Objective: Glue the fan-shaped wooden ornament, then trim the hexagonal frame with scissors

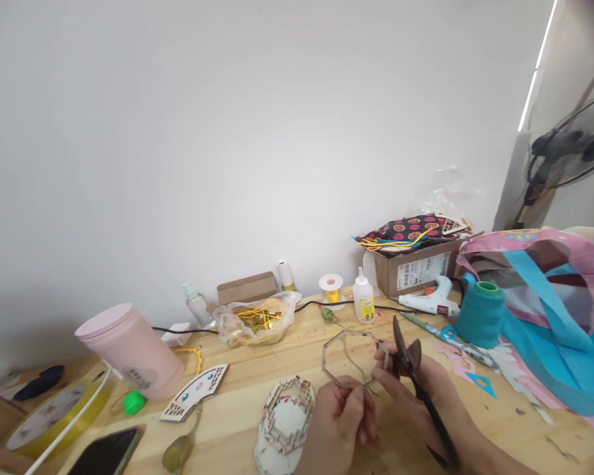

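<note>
My left hand (344,412) is closed in a pinch on the near edge of a thin wooden octagon frame (349,342) and a strand of olive thread. My right hand (416,382) grips dark scissors (408,359), blades pointing up beside the frame's right side, its fingertips also touching the frame. A lattice-cut wooden oval piece (287,412) lies just left of my left hand on the wooden table (247,389).
A pink cup (129,353), fan-shaped wooden piece (195,392), phone (106,452), yellow tape roll (54,412), bag of gold thread (255,320), glue bottle (363,300), glue gun (428,300), teal thread cone (481,313), cardboard box (418,264), pink-blue paper (549,297) and a fan (571,148) surround me.
</note>
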Available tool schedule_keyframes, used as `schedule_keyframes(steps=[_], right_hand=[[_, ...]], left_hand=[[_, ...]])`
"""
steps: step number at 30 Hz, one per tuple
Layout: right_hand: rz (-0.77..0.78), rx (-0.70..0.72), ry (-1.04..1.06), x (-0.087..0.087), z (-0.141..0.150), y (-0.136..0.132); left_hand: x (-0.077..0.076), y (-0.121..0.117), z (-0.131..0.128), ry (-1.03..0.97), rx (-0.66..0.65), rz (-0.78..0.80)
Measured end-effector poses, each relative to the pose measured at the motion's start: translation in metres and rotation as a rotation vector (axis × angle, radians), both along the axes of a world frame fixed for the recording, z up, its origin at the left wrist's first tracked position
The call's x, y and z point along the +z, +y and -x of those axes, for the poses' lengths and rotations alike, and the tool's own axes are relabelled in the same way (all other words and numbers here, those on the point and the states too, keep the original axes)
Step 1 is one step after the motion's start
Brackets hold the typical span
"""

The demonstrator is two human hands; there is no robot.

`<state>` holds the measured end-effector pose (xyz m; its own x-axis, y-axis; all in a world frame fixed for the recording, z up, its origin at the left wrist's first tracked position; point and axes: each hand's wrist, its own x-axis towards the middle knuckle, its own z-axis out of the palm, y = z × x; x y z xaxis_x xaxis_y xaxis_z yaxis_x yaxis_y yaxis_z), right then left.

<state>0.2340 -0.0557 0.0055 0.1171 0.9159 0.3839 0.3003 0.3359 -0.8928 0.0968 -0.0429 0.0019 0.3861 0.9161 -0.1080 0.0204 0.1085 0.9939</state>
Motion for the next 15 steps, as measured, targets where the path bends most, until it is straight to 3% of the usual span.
schedule_keyframes(steps=[15], right_hand=[[0.2,0.024,0.246,-0.002,-0.0022,0.006]], left_hand=[[-0.0007,-0.0021,0.0015,0.028,0.028,0.006]])
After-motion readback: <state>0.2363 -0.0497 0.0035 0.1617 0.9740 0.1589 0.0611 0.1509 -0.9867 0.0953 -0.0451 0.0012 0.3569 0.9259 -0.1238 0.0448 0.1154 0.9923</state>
